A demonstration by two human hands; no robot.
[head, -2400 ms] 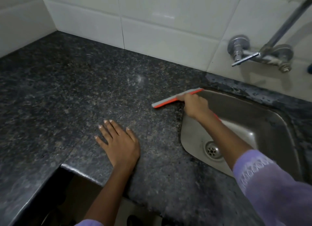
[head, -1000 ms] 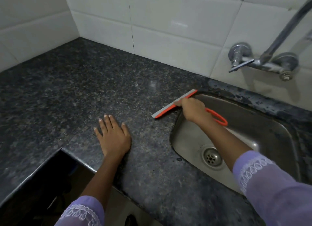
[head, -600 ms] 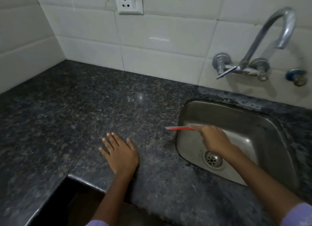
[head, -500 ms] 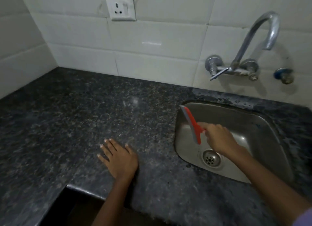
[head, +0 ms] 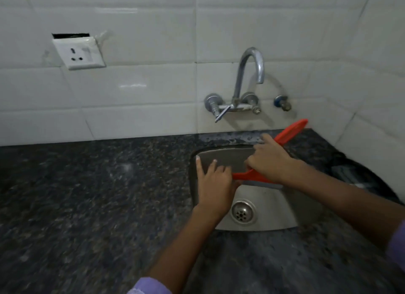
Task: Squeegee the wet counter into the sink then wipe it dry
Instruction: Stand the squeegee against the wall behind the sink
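squeegee [head: 291, 130] — probably blade up-right, right hand [head: 268, 162] gripping

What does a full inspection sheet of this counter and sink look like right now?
Surface: dark speckled granite counter; wetness unclear, droplets behind the sink.
Job's things: red squeegee held over the steel sink, one end up by the wall; no drying cloth seen.
Clutter: dark item at right edge, blurred.
Grippers: right hand shut on the squeegee; left hand open over the sink's left rim.
Cables: nothing seen.
Surroundings: white tiles, loose wall socket, tap.
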